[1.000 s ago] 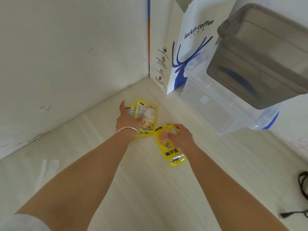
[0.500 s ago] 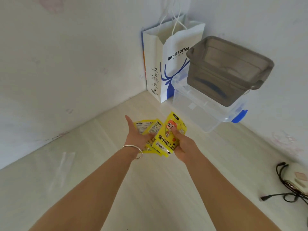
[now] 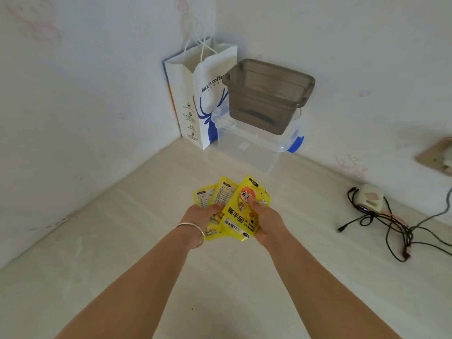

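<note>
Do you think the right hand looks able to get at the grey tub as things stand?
Probably yes: nothing stands between the right hand and the grey tub, which sits open-topped on the clear box. That hand grips a hand warmer packet, though.

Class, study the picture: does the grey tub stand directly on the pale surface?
No: the grey tub sits on top of the clear box with blue latches, beside the paper bag.

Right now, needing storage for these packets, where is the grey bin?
Head view, upper centre: the grey bin sits on the clear box, right of the paper bag.
</note>
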Motion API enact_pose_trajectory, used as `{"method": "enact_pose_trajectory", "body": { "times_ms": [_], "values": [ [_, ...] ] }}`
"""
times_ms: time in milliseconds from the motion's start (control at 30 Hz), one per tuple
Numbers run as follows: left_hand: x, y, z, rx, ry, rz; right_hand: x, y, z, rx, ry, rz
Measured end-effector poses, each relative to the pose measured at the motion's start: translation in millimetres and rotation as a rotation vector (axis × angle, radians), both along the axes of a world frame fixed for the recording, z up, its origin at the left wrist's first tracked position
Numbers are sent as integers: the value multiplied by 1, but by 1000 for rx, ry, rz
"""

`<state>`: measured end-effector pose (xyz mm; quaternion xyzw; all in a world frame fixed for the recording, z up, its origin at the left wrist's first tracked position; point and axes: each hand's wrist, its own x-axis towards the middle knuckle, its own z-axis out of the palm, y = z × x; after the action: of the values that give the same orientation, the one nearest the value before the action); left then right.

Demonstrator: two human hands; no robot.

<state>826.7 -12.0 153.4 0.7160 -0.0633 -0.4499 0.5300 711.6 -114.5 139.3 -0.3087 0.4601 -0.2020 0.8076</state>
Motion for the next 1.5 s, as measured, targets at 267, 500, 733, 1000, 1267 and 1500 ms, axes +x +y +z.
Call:
{"method": "enact_pose_trajectory", "body": {
  "times_ms": [267,500,733,1000,1267,1500],
  "values": [
    [-74,-4,10,-23,19,-383,-105,35,9,-110,38,-245],
    [-193,-21,9,-6,25,-668,-233,64,13,-95,88,-541],
    [-348,-23,12,-38,-2,-905,-380,101,16,-85,130,-815],
    [-519,-2,4,-6,-35,-1088,-541,149,10,-48,132,-1027],
    [-650,12,-16,59,-10,-1221,-662,186,-14,97,149,-1240],
    [-742,-14,-53,198,-11,-1415,-744,192,-71,175,143,-1383]
  ]
}}
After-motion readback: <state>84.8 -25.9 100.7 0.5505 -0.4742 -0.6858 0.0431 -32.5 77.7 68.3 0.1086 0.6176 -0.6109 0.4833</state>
